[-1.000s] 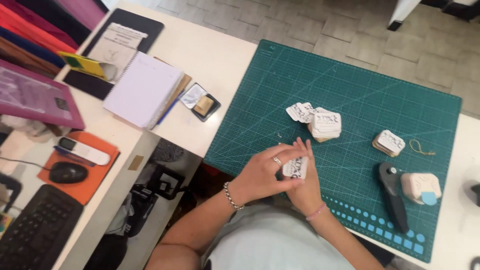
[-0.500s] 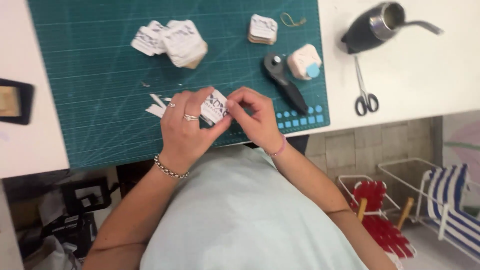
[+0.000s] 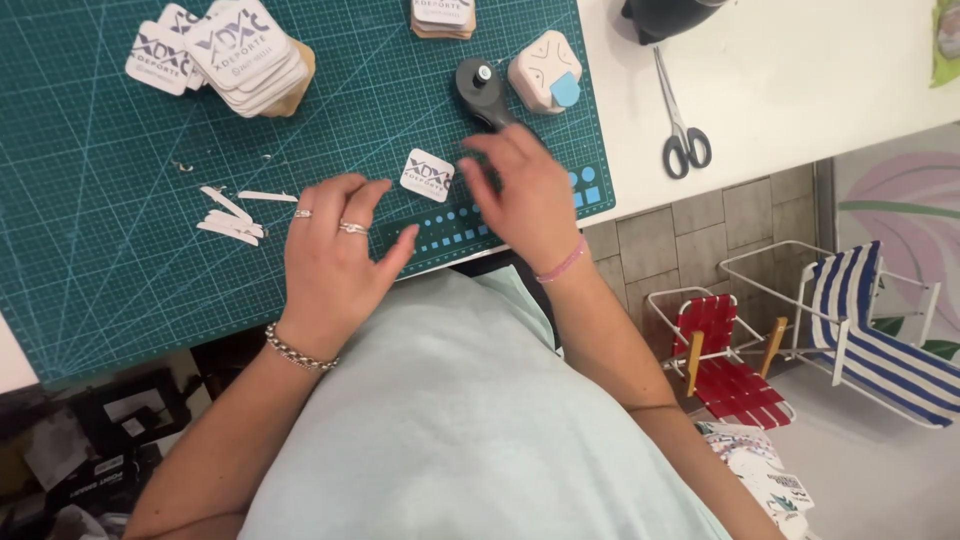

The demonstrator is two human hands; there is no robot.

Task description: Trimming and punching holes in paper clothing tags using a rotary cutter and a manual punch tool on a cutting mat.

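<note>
A small white square card with rounded corners (image 3: pixel 428 175) lies flat on the green cutting mat (image 3: pixel 110 260), between my two hands. My left hand (image 3: pixel 335 262) rests on the mat just left of it, fingers apart, holding nothing. My right hand (image 3: pixel 520 195) hovers to the right of the card, blurred, fingers spread and empty, close to the black rotary cutter (image 3: pixel 483 92). Thin white paper strips (image 3: pixel 232 215) lie on the mat beside my left hand.
A stack of the same cards (image 3: pixel 245 55) sits at the mat's top left, a smaller stack (image 3: pixel 442 17) at top centre. A cream corner punch (image 3: pixel 545 70) stands by the cutter. Scissors (image 3: pixel 682 130) lie on the white table. Small folding chairs (image 3: pixel 725 350) stand on the floor.
Both hands held the card together before; now it lies on the mat and both hands have let go, the right one moving toward the rotary cutter. The view has shifted closer.
</note>
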